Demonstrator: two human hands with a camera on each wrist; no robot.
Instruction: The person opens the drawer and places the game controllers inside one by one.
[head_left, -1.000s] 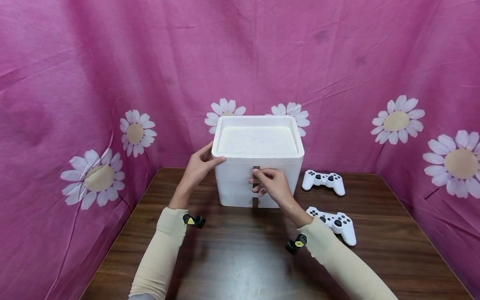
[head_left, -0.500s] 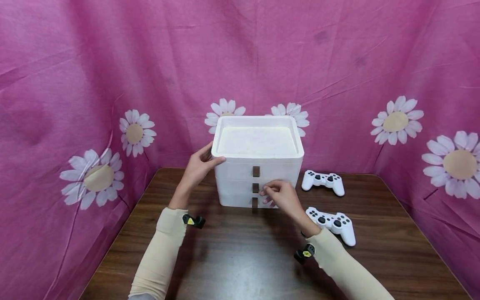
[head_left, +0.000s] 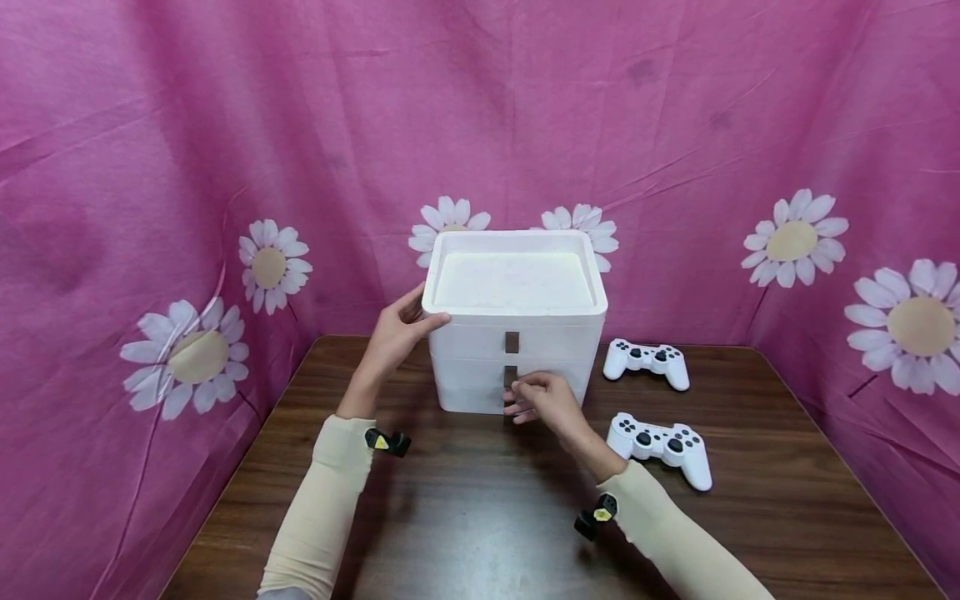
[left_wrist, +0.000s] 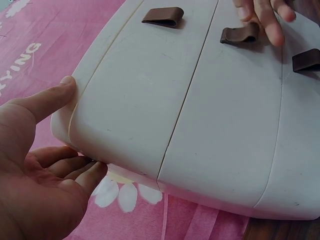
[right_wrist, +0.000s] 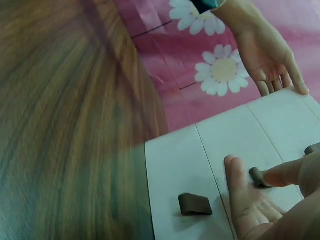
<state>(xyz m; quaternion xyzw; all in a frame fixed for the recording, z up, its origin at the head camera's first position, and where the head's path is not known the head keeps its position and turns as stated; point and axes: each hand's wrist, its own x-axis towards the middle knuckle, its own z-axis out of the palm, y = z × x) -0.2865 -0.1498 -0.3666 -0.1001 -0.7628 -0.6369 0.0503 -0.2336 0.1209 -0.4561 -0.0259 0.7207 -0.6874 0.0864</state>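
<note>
A white drawer box (head_left: 517, 333) with a tray-like top stands on the table, its three drawers closed, each with a brown loop pull. My left hand (head_left: 396, 337) holds the box's upper left front corner, thumb at the front edge and fingers at the side; the left wrist view shows the same grip on the white box (left_wrist: 150, 100). My right hand (head_left: 546, 402) is at the lower front, fingers spread around the middle pull (right_wrist: 258, 178) without curling round it. Below it, the bottom pull (right_wrist: 195, 205) is uncovered in the right wrist view.
Two white game controllers lie right of the box: one farther back (head_left: 647, 364), the other nearer (head_left: 662, 447), beside my right forearm. The brown wooden table (head_left: 465, 517) ends at a pink flowered cloth (head_left: 360, 167) behind and at both sides.
My right hand has moved from the top pull down the box's front to the lower pulls, uncovering the top one. The left hand and the controllers have stayed in place.
</note>
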